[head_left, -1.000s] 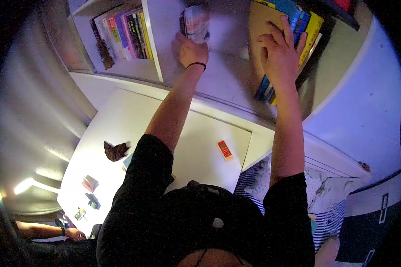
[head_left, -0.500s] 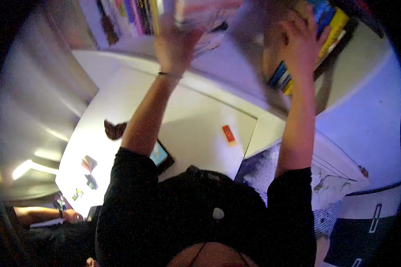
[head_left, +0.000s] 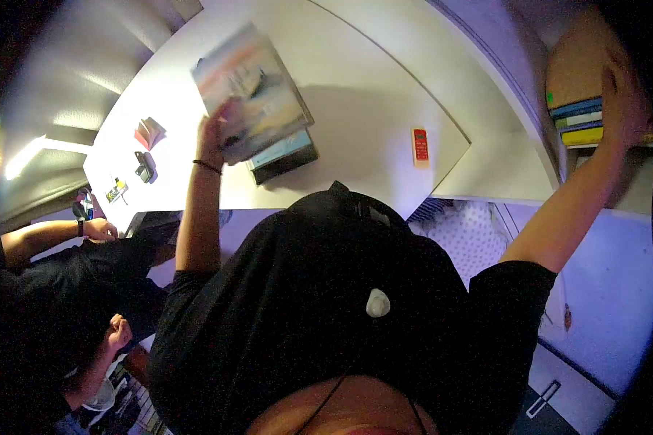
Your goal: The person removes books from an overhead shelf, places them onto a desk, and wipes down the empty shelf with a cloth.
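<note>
My left hand [head_left: 216,134] is closed on the lower left edge of a book [head_left: 254,94] with a blurred, pale picture cover, held above the white desk [head_left: 355,130]. Partly under that book lies a dark-edged tablet or book [head_left: 286,156] with a light blue face. My right hand [head_left: 624,98] is at the shelf on the far right, against a brown board [head_left: 577,65] and blue and yellow books [head_left: 580,136]. Its fingers are dim and partly hidden, so their grip is unclear.
A red remote-like object [head_left: 420,147] lies on the desk. At the left are a small red book [head_left: 149,133], a black item [head_left: 145,167] and a bright lamp [head_left: 25,158]. Another person [head_left: 72,290] in black sits at the lower left, both hands apart from mine.
The view has swung down from the shelf to the desk. My left hand has brought the picture-covered book out of the shelf and over the desk. My right hand remains by the shelf books.
</note>
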Available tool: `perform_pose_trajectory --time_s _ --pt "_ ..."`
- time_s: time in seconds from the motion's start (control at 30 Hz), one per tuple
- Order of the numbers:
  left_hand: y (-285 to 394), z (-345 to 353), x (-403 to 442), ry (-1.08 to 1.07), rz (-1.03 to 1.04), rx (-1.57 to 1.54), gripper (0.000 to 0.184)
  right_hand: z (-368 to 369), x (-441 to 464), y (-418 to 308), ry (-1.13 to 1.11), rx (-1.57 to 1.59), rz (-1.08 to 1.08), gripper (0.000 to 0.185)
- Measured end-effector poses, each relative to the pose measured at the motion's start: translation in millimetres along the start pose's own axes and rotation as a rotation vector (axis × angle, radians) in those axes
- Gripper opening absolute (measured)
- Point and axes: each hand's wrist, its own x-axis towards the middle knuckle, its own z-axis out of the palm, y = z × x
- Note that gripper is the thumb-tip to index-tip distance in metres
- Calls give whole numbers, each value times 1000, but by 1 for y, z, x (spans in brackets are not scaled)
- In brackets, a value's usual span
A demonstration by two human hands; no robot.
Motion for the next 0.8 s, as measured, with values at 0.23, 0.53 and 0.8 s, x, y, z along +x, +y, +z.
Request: perform_pose_trajectory --time_s 0.23,0.53,0.8 --pt "-55 -13 28 520 179 1345 90 -19 -7 -13 203 286 79 35" --pt "97 237 -25 -338 1053 646 62 -91 -1 -40 130 393 320 30" --pt "105 494 -23 -1059 822 397 104 -87 -25 -26 159 576 298 39"
